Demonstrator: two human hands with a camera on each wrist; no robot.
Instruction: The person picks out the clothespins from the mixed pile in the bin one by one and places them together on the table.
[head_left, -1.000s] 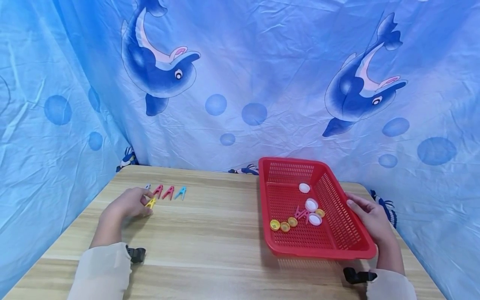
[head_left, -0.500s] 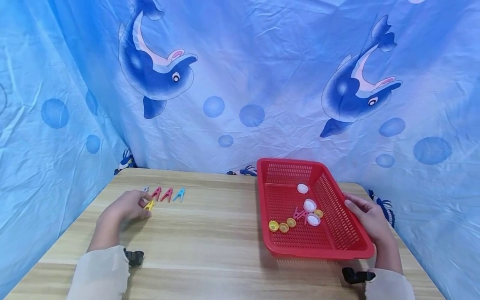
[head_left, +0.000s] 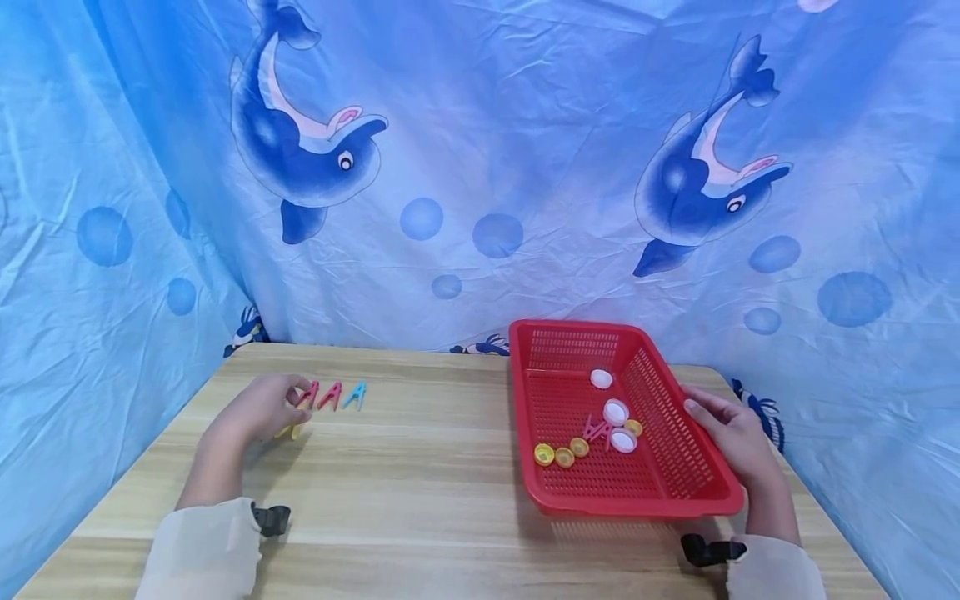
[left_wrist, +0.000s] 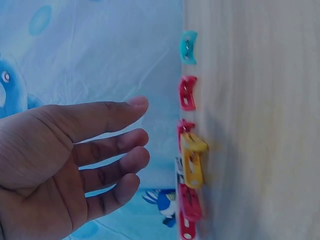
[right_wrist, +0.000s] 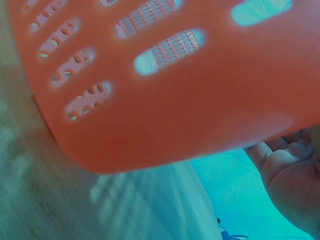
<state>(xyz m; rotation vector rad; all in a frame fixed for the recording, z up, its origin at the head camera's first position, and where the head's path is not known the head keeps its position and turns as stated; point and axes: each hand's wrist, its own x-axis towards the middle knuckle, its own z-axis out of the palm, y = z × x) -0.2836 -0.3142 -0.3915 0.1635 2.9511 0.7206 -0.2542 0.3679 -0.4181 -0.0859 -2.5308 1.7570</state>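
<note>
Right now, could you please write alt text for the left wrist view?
The left hand, holding nothing, points its fingers toward a yellow clothes peg; red pegs and a turquoise peg are lined up near it on a wooden table. A blue printed cloth hangs behind.

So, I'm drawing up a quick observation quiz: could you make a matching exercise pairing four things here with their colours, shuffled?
Things
1. Basket
2. Rightmost clothespin on the table
3. Clothespin showing just below the left fingers in the head view
4. Farthest-back cap in the basket

Colours
A. Light blue
B. Red
C. White
D. Yellow

Pairs: 1-B, 2-A, 3-D, 4-C
</note>
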